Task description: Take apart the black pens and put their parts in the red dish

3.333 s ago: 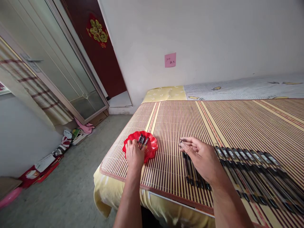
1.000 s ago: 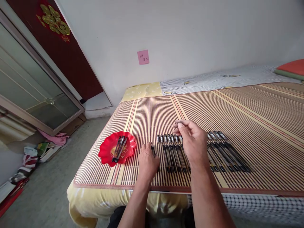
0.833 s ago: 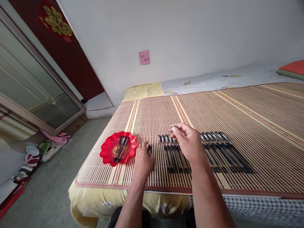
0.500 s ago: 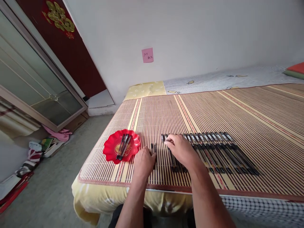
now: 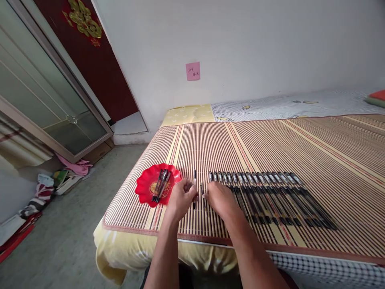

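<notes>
My left hand [image 5: 181,197] is closed, thumb and fingertips pinching a pen [image 5: 195,176] that stands out above and below them. Just to the right, my right hand [image 5: 221,197] is closed with its fingertips at a thin dark pen piece [image 5: 201,188]; its exact kind is too small to tell. Right of my hands lies a row of several black-capped clear pens [image 5: 267,200], side by side on the mat, partly hidden by my right hand and forearm. A red scalloped plate [image 5: 142,186] left of my left hand holds several more pens [image 5: 161,185].
A striped bamboo mat [image 5: 204,148] covers the bed, over a yellow sheet [image 5: 135,253]. Behind it a pink note [image 5: 193,71] sticks to the white wall. A glass-panelled door [image 5: 57,92] stands at left, with clothes and papers on the floor [image 5: 72,208].
My right hand has moved down and left from the tops of the row to the thin dark piece. My left hand has lifted a pen slightly. The view has shifted a little.
</notes>
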The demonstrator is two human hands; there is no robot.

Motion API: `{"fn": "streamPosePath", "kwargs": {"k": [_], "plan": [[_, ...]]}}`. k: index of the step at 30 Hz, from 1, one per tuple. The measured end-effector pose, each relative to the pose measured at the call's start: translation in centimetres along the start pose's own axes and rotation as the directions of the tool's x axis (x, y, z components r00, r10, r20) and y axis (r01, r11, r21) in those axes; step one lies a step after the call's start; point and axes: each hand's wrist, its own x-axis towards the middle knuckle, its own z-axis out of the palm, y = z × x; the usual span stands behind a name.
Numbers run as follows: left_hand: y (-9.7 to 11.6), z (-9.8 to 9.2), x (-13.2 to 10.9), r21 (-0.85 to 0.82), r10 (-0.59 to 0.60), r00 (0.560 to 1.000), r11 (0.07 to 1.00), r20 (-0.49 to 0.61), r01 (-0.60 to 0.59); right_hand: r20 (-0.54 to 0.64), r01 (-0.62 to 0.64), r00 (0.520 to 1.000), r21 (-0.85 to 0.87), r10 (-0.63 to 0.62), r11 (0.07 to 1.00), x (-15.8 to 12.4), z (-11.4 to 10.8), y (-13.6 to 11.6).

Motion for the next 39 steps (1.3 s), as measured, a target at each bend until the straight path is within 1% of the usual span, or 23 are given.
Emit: {"fn": "streamPosePath", "kwargs": {"k": [1,3,4,6,9,12,18,22,23,24,25,27,28,29,31,34,37,39], "plan": [[0.0,-0.1,0.0,-0.156,0.001,0.999,0.988,0.035,0.004,0.004,-0.008,1.000,-0.004,0.008,1.000,0.0,0.1,-0.2],[0.0,-0.4,0.0,-0.445,0.015,0.997,0.895,0.080,0.023,0.008,-0.020,1.000,-0.005,0.020,1.000,0.0,0.3,-0.5],[0.1,-0.5,0.0,-0.539,0.019,0.997,0.842,0.078,0.026,0.007,-0.023,1.000,-0.003,0.023,1.000,0.1,0.4,-0.6],[0.1,-0.8,-0.1,-0.612,0.018,0.999,0.790,0.030,0.005,0.004,-0.027,1.000,0.004,0.027,1.000,0.1,0.7,-0.7],[0.3,-1.3,-0.1,-0.653,0.005,0.999,0.756,-0.048,-0.035,0.007,-0.025,1.000,0.022,0.025,0.999,0.2,1.0,-0.8],[0.4,-1.6,0.0,-0.671,-0.021,0.996,0.740,-0.086,-0.043,0.007,-0.027,1.000,0.051,0.026,0.998,0.3,1.2,-0.9],[-0.2,-1.5,0.4,-0.682,-0.048,0.994,0.731,-0.103,-0.036,-0.018,-0.034,0.999,0.157,0.037,0.987,0.5,1.7,-1.1],[-0.7,-1.3,0.5,-0.678,-0.059,0.993,0.735,-0.105,-0.028,-0.081,0.024,0.997,0.299,0.001,0.954,0.5,1.3,-1.0],[-0.7,-1.2,0.6,-0.676,-0.061,0.993,0.736,-0.103,-0.025,-0.103,0.051,0.995,0.378,-0.013,0.925,0.5,1.1,-0.9],[-0.7,-1.0,0.5,-0.675,-0.061,0.993,0.737,-0.099,-0.022,-0.126,0.085,0.992,0.481,-0.028,0.873,0.4,0.8,-0.8],[-0.6,-0.9,0.5,-0.677,-0.059,0.995,0.736,-0.085,-0.014,-0.153,0.126,0.987,0.594,-0.042,0.795,0.3,0.4,-0.8],[-0.3,-0.7,0.4,-0.692,-0.039,0.999,0.722,-0.014,0.018,-0.220,0.211,0.974,0.777,-0.058,0.594,0.0,-0.3,-0.7],[-0.1,-0.6,0.3,-0.703,-0.021,0.999,0.710,0.032,0.038,-0.253,0.247,0.966,0.823,-0.059,0.511,-0.1,-0.6,-0.8],[-0.1,-0.5,0.3,-0.715,-0.003,0.997,0.697,0.073,0.054,-0.281,0.274,0.958,0.843,-0.056,0.463,-0.2,-0.8,-0.9],[0.0,-0.4,0.2,-0.728,0.029,0.991,0.681,0.132,0.077,-0.315,0.303,0.948,0.859,-0.039,0.414,-0.4,-1.1,-1.0],[-0.1,-0.4,0.2,-0.727,0.046,0.987,0.682,0.152,0.080,-0.338,0.322,0.941,0.863,-0.030,0.389,-0.4,-1.2,-1.1],[-0.1,-0.5,0.0,-0.723,0.053,0.988,0.687,0.148,0.071,-0.345,0.344,0.935,0.838,-0.077,0.424,-0.6,-1.6,-0.4],[0.1,-0.5,-0.2,-0.711,0.060,0.987,0.700,0.149,0.065,-0.343,0.341,0.936,0.825,-0.079,0.450,-0.8,-2.1,0.3]]}}
